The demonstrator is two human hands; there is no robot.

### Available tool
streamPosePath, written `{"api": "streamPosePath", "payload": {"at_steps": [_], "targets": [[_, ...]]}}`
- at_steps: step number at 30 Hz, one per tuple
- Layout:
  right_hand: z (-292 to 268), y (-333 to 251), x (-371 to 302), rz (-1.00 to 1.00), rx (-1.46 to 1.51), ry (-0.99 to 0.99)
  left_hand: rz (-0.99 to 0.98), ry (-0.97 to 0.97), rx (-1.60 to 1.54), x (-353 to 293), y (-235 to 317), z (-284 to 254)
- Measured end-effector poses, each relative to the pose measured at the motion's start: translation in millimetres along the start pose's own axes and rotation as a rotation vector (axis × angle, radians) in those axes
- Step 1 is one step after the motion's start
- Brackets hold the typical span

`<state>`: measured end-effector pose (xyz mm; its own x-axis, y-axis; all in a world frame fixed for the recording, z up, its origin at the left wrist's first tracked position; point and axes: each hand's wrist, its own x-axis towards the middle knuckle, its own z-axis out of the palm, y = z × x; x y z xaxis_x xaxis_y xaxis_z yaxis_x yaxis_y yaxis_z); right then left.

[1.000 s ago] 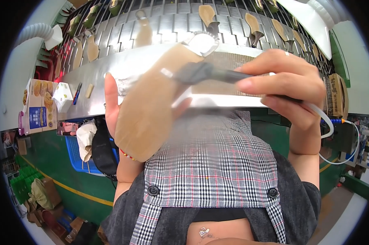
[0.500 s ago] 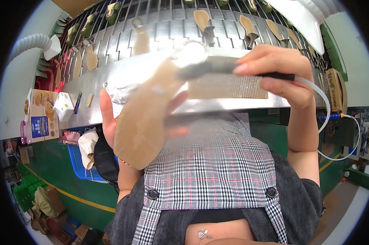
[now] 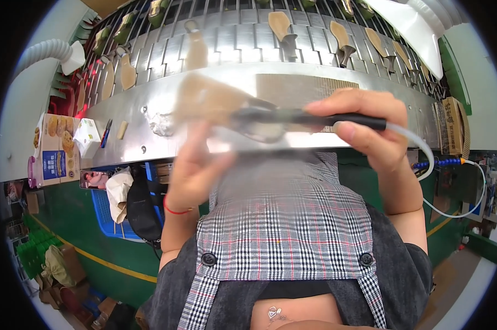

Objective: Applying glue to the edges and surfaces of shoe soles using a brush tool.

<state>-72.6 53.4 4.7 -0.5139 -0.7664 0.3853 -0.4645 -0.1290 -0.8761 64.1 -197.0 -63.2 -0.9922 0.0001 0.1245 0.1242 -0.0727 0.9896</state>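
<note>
My left hand (image 3: 192, 171), blurred by motion, is closed at the near edge of a tan shoe sole (image 3: 207, 102) held in the air above the bench. The sole is smeared too; its wide end points left, and what looks like a dark heel part (image 3: 265, 131) with a pale centre is at its right end. My right hand (image 3: 372, 121) grips a black pen-like tool (image 3: 358, 120) between thumb and fingers. A whitish hose (image 3: 421, 144) runs from the tool's back end. Its blurred front end overlaps the sole near the heel; I cannot tell whether it touches.
Beyond the metal bench (image 3: 116, 104), a slatted metal conveyor (image 3: 235, 41) carries several soles and green shoe parts. Corrugated cardboard (image 3: 309, 88) lies behind my hands. At left are crumpled white material (image 3: 161, 125), pens (image 3: 105, 133), a tissue pack (image 3: 87, 137) and a box (image 3: 60, 146); a white duct (image 3: 421, 33) hangs at right.
The sole has swung away from me, its wide end now pointing left instead of toward my apron. My left hand has turned with it. My right hand with the tool has shifted slightly left and nearer me.
</note>
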Motion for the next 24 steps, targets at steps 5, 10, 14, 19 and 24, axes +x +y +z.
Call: {"api": "streamPosePath", "payload": {"at_steps": [5, 10, 14, 19, 24], "targets": [[26.3, 1.0, -7.6, -0.055, -0.214, 0.053, 0.291, -0.016, 0.596, 14.7, -35.6, 13.3], [28.8, 3.8, -14.8, -0.178, -0.071, -0.048, 0.303, 0.194, 0.429, 9.4, -58.0, 15.8], [35.5, 7.6, -15.5, -0.019, 0.004, 0.078, 0.333, 0.318, 0.533, 13.3, -46.7, 16.2], [31.4, 0.3, -6.8, -0.214, 0.084, -0.153, 0.242, 0.357, 0.569, 14.3, -26.2, 17.8], [18.6, -13.3, 0.7, -0.234, -0.146, -0.296, 0.207, 0.239, 0.574, 12.8, -15.7, 12.7]]}}
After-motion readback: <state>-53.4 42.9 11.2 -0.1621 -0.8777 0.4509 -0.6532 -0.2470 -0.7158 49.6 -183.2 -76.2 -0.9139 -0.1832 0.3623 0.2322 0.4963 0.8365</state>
